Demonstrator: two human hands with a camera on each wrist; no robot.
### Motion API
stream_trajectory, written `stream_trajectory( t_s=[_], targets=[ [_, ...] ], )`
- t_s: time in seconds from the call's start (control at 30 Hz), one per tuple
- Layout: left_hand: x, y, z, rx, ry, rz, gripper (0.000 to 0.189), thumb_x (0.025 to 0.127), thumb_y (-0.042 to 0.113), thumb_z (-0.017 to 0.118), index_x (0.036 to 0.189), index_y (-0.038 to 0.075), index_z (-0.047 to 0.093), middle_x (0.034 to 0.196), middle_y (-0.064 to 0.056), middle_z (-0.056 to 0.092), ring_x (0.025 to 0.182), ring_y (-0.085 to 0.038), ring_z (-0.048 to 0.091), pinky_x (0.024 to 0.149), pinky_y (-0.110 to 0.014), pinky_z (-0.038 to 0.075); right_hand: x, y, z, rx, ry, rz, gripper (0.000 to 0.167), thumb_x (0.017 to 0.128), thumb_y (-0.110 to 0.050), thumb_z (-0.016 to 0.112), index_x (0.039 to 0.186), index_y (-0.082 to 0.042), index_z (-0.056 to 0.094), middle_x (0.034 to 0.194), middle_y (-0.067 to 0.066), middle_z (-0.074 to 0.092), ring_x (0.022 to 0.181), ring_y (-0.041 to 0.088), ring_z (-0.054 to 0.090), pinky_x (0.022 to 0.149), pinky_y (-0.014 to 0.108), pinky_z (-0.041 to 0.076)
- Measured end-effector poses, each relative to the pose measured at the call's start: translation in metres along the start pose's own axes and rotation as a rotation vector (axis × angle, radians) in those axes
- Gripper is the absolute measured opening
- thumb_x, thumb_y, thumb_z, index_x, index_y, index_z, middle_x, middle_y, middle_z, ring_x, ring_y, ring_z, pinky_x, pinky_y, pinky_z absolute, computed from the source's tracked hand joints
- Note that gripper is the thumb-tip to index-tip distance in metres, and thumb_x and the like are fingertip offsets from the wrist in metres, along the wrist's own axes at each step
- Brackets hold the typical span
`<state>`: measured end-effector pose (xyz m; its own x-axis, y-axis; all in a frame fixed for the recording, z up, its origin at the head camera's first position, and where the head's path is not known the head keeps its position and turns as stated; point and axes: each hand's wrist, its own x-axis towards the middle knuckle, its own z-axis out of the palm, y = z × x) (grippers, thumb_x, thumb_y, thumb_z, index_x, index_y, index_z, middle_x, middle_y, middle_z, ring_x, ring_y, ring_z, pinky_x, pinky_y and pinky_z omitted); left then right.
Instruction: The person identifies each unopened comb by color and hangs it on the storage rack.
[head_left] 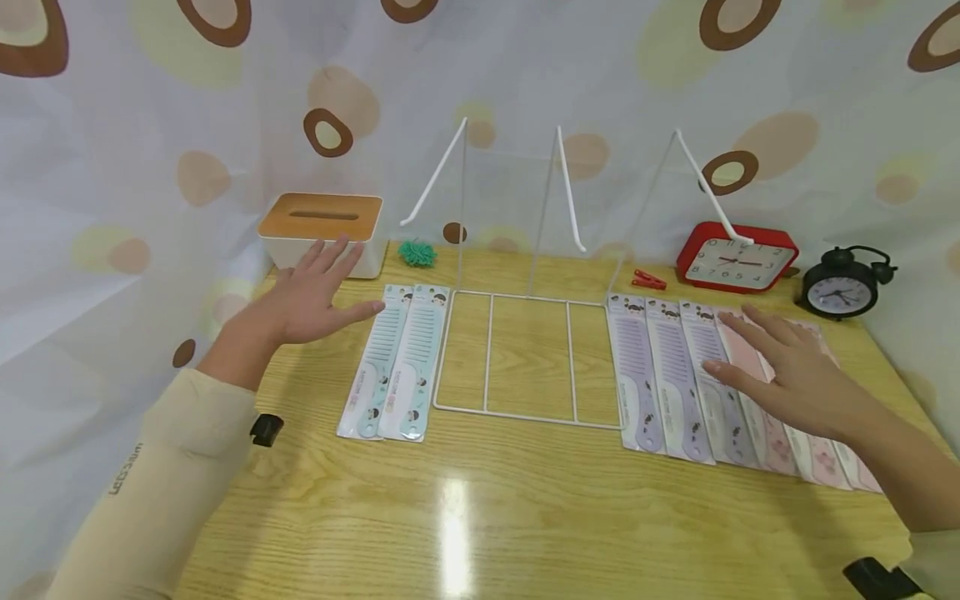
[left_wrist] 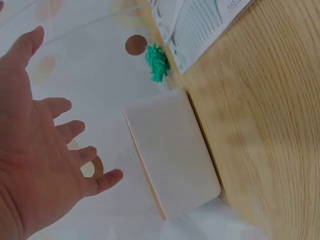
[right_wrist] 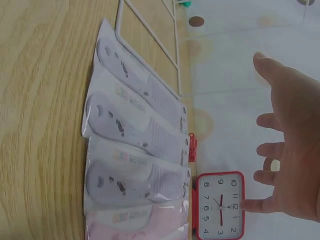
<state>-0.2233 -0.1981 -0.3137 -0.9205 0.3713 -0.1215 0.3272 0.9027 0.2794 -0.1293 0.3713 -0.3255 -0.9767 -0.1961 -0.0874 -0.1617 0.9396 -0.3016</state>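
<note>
My left hand (head_left: 318, 292) is held out with spread fingers above the table's left side, near the tissue box (head_left: 322, 218) and two packaged blue combs (head_left: 412, 358). Nothing is in it. My right hand (head_left: 787, 375), likewise spread and holding nothing, hovers over the row of packaged combs at the right. That row has several purple combs (head_left: 636, 367) and several pink combs (head_left: 772, 425), partly hidden by the hand. Between the two groups stands a white wire rack (head_left: 528, 417) with three upward-slanting hooks (head_left: 570, 192).
Along the back lie a green tuft of yarn (head_left: 417, 253) and a red clip (head_left: 648, 280). A red square clock (head_left: 738, 257) and a black twin-bell alarm clock (head_left: 838, 283) stand at the back right. A patterned curtain (head_left: 525, 75) closes off the wooden table (head_left: 525, 517) behind.
</note>
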Motion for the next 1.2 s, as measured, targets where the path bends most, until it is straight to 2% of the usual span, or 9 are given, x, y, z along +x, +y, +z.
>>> stream_trajectory(
  t_s=[0.1,0.23,0.33,0.5,0.63,0.73,0.97,1.1,1.2],
  targets=[
    [0.012,-0.001,0.004,-0.11,-0.021,0.023,0.094,0.095,0.065,0.048,0.163,0.018,0.002,0.169,-0.013,0.0,0.153,-0.045,-0.001,0.115,-0.072,0.008,0.008,-0.011,0.006,0.037,-0.013,-0.013,0.083,0.094,-0.05,0.064,0.159,-0.013,0.028,0.163,0.027,0.018,0.144,0.057,0.018,0.105,0.08,0.019],
    [0.028,-0.006,0.012,-0.24,-0.033,0.047,0.092,0.096,0.058,0.054,0.163,0.018,0.005,0.168,-0.015,0.003,0.154,-0.044,0.0,0.119,-0.067,0.009,0.017,-0.02,0.021,0.095,-0.031,-0.026,0.084,0.091,-0.052,0.069,0.155,-0.011,0.035,0.158,0.027,0.028,0.133,0.049,0.042,0.096,0.068,0.044],
    [0.039,-0.011,0.019,-0.307,-0.031,0.051,0.092,0.095,0.054,0.059,0.162,0.015,0.01,0.167,-0.017,0.009,0.153,-0.042,0.012,0.119,-0.064,0.018,0.023,-0.023,0.035,0.175,-0.048,-0.036,0.082,0.089,-0.051,0.072,0.152,-0.012,0.039,0.154,0.024,0.036,0.12,0.041,0.056,0.088,0.055,0.055],
    [0.058,-0.023,0.032,-0.401,-0.047,0.029,0.083,0.095,0.039,0.066,0.16,0.009,0.024,0.164,-0.017,0.021,0.14,-0.042,0.038,0.111,-0.057,0.038,0.031,-0.026,0.058,0.308,-0.099,-0.053,0.075,0.088,-0.044,0.075,0.149,-0.012,0.046,0.142,0.018,0.051,0.109,0.029,0.063,0.084,0.033,0.057],
    [0.069,-0.032,0.043,-0.474,-0.042,-0.014,0.077,0.095,0.03,0.069,0.158,0.01,0.03,0.164,-0.015,0.025,0.139,-0.041,0.041,0.107,-0.055,0.043,0.035,-0.028,0.075,0.402,-0.137,-0.071,0.071,0.085,-0.038,0.079,0.145,-0.012,0.051,0.126,0.012,0.062,0.097,0.019,0.065,0.079,0.023,0.054],
    [0.078,-0.035,0.051,-0.517,-0.042,-0.043,0.074,0.094,0.029,0.071,0.156,0.012,0.034,0.161,-0.013,0.029,0.138,-0.039,0.041,0.107,-0.053,0.044,0.036,-0.03,0.085,0.458,-0.153,-0.071,0.07,0.083,-0.032,0.082,0.144,-0.011,0.053,0.113,0.01,0.067,0.09,0.013,0.064,0.075,0.021,0.053],
    [0.095,-0.041,0.068,-0.612,-0.028,-0.066,0.061,0.094,0.02,0.072,0.148,0.008,0.048,0.15,-0.012,0.046,0.121,-0.032,0.047,0.103,-0.045,0.043,0.036,-0.036,0.1,0.523,-0.11,-0.117,0.068,0.08,-0.018,0.085,0.14,-0.004,0.056,0.14,0.019,0.05,0.087,0.007,0.065,0.071,0.022,0.055],
    [0.101,-0.045,0.075,-0.639,-0.016,-0.098,0.057,0.094,0.017,0.071,0.146,0.009,0.05,0.15,-0.009,0.049,0.119,-0.031,0.048,0.104,-0.044,0.042,0.038,-0.039,0.102,0.521,-0.108,-0.063,0.071,0.078,-0.019,0.086,0.141,-0.006,0.056,0.117,0.014,0.064,0.082,0.009,0.063,0.068,0.022,0.054],
    [0.104,-0.05,0.079,-0.666,-0.02,-0.107,0.057,0.094,0.017,0.071,0.146,0.009,0.05,0.151,-0.009,0.048,0.126,-0.033,0.046,0.11,-0.047,0.039,0.037,-0.041,0.102,0.553,-0.113,-0.027,0.072,0.078,-0.02,0.086,0.141,-0.006,0.055,0.098,0.01,0.069,0.079,0.012,0.064,0.066,0.022,0.052]
  ],
)
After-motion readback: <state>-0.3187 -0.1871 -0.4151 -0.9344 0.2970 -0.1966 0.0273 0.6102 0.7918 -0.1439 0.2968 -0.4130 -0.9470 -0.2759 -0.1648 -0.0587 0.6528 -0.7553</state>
